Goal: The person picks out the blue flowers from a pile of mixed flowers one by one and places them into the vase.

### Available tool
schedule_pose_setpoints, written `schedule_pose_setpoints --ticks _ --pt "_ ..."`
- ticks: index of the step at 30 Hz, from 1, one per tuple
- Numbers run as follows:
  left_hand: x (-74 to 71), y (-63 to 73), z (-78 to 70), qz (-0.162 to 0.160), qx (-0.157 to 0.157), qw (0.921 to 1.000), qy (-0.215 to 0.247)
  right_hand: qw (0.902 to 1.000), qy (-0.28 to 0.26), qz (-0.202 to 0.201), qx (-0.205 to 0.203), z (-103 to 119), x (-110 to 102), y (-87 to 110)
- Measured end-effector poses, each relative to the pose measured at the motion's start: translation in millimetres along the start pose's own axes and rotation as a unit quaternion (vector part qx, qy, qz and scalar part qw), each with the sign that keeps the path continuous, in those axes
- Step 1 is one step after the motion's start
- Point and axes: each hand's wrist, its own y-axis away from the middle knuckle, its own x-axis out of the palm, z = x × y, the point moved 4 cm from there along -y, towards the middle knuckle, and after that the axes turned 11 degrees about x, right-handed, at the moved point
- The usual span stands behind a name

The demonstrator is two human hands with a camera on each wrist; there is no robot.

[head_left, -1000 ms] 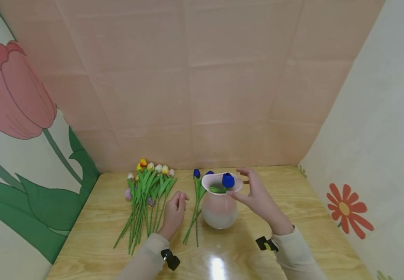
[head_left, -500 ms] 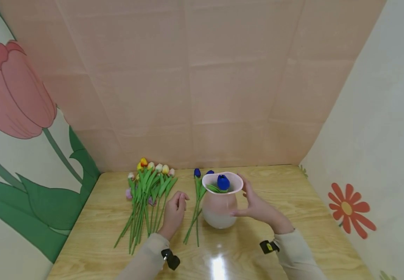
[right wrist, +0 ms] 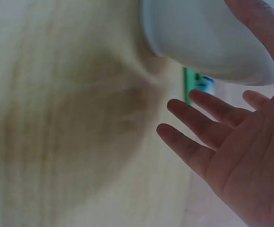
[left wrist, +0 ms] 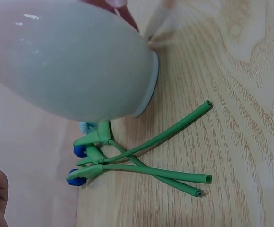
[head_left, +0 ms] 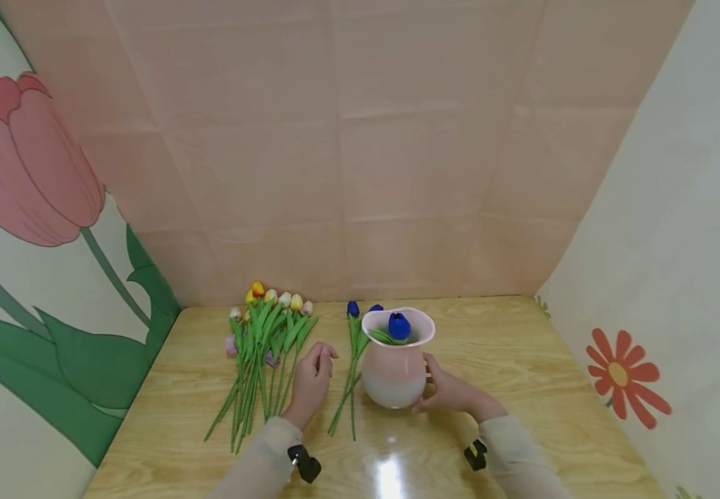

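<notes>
A pink-and-white vase (head_left: 393, 374) stands upright on the table, with a blue tulip (head_left: 399, 326) and its green leaves showing in its mouth. My right hand (head_left: 450, 393) is low at the vase's right side, thumb toward its base. Its fingers (right wrist: 193, 123) are spread and fairly straight in the right wrist view. My left hand (head_left: 312, 378) rests loosely curled, holding nothing, between two groups of flowers. Left of the vase lie several loose blue tulips (head_left: 353, 310), stems crossed toward me; in the left wrist view their green stems (left wrist: 160, 175) lie on the wood.
A bunch of artificial tulips (head_left: 262, 346) in yellow, white, pink and purple lies left of my left hand. The wooden table (head_left: 490, 333) ends at a pink cloth backdrop (head_left: 360, 208). Walls painted with flowers flank it on both sides.
My right hand has let go of the blue tulip, which has settled lower into the vase. That hand then moved down along the vase's right side. The left hand stays put.
</notes>
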Motion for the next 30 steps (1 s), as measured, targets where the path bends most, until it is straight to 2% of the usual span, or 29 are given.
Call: schedule_pose_setpoints --ticks 7,12,15,21,23,25,26,27,30 --pt "5.9 3.6 30.0 -0.002 -0.002 1.0 -0.006 0.9996 0.016 0.011 -0.02 -6.2 6.0 -5.6" --pt "5.7 4.8 36.4 0.001 0.02 0.9997 0.014 0.9996 0.018 0.016 -0.015 -6.2 7.9 -8.3" --pt "6.0 5.1 36.8 0.008 0.02 0.9997 0.005 0.9996 0.021 0.016 -0.01 -6.2 8.2 -8.4" --pt "12.8 4.1 37.1 0.042 -0.015 0.9983 -0.036 0.9996 0.012 0.024 -0.006 -7.1 8.5 -7.7" --pt "18.5 4.8 40.6 0.066 -0.036 0.9959 -0.05 0.9995 0.01 0.028 -0.008 -7.5 8.3 -7.8" --pt "25.5 6.5 45.6 0.1 -0.055 0.9905 -0.076 0.9995 0.009 0.029 -0.009 -7.6 8.0 -7.7" --pt "30.0 8.3 49.3 0.125 -0.069 0.9852 -0.096 0.9995 0.008 0.029 -0.007 -7.7 7.9 -7.5" --pt "34.6 10.7 52.7 0.153 -0.083 0.9778 -0.117 0.9995 0.009 0.029 -0.009 -7.7 7.8 -7.4" --pt "46.5 19.8 59.4 0.233 -0.109 0.949 -0.182 0.9995 0.008 0.028 -0.009 -7.6 8.0 -6.6"
